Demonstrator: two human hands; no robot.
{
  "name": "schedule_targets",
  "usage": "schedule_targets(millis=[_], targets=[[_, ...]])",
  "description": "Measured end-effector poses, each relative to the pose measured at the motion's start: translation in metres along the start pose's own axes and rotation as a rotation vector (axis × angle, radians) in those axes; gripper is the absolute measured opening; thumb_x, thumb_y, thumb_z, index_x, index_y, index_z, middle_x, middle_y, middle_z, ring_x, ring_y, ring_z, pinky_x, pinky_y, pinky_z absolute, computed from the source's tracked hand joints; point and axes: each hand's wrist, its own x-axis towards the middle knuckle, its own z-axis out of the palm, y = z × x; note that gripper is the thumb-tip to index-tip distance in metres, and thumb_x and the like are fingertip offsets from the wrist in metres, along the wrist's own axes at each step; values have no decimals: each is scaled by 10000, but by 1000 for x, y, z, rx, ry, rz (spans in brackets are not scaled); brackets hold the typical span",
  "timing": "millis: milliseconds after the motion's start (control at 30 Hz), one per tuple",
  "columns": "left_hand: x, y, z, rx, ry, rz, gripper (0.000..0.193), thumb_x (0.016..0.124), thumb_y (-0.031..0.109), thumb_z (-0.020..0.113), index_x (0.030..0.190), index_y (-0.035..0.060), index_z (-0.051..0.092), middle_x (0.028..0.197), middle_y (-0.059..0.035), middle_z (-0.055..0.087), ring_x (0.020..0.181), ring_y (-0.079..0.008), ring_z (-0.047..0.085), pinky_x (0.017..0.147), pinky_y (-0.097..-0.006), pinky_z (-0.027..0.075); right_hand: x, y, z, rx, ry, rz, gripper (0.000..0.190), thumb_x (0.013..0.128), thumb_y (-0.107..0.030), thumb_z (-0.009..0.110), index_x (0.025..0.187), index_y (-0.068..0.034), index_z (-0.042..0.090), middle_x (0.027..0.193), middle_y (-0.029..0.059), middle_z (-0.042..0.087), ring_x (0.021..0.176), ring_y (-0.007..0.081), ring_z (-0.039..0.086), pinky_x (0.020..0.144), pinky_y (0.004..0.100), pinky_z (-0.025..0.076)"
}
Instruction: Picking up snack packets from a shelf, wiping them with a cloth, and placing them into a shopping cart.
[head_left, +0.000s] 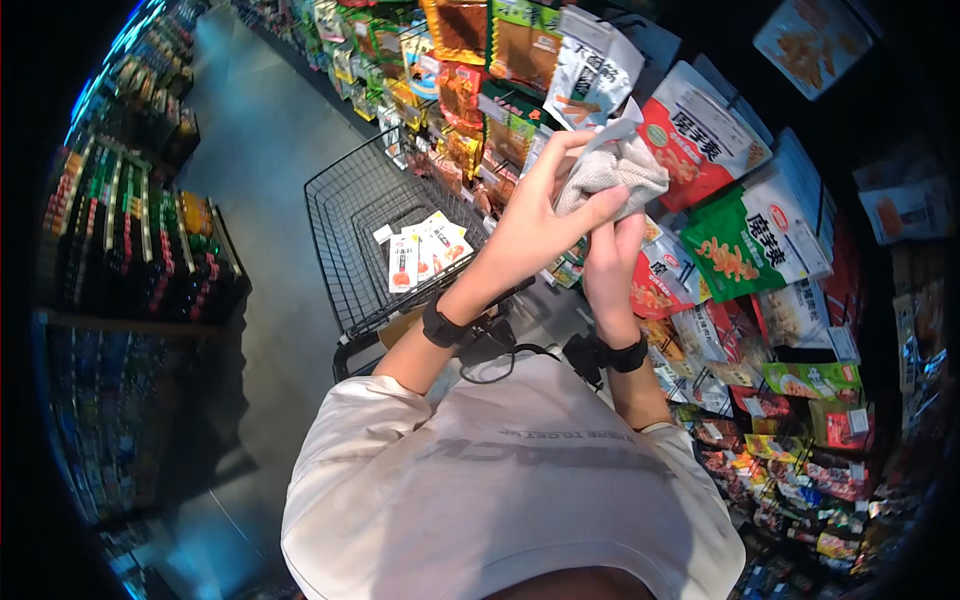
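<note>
Both of my hands are raised in front of a rack of hanging snack bags, at a crumpled grey-white woven cloth. My left hand grips the cloth from its left side, with the thumb pressed across its front. Below it, my right hand pinches the cloth's lower edge; some of its fingertips are hidden. Just behind the cloth hang a white bag, a red-and-white bag and a green-and-white bag. Each wrist wears a black strap with a small device.
A black wire shopping cart stands ahead of me on the left, with several white packets inside. Hanging bags and metal hooks line the right side. Grey aisle floor runs along the left, beside shelves of bottles.
</note>
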Motion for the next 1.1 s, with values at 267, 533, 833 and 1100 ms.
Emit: schedule_targets(millis=[267,533,833,1100], targets=[[-13,-5,-61,-102,239,99,300,921,64,713,1190,-46,635,1155,-80,651,1110,-128,599,989,-294,476,-13,39,20,347,-174,394,438,1024,-121,560,1428,-17,426,1364,93,550,1227,168,550,1001,332,453],[-36,-38,-146,-329,733,16,199,1024,120,578,1140,-38,609,986,-66,689,901,-68,638,797,-248,520,-31,92,47,-35,-437,688,397,971,-94,641,1337,17,534,1262,76,633,1133,138,596,987,298,454],[-97,-70,-226,-74,656,-220,410,931,33,649,1311,0,499,1156,-82,652,1044,-120,611,904,-284,506,-47,138,91,-221,-534,764,275,955,-144,676,1189,-3,645,1097,34,689,960,77,614,857,255,481],[-125,-35,-249,-89,340,-504,544,881,114,688,1356,-63,489,1169,-81,628,1017,-119,584,889,-272,499,-33,164,98,154,-390,895,323,938,-33,660,1248,43,610,1223,98,671,1114,166,643,986,312,494]])
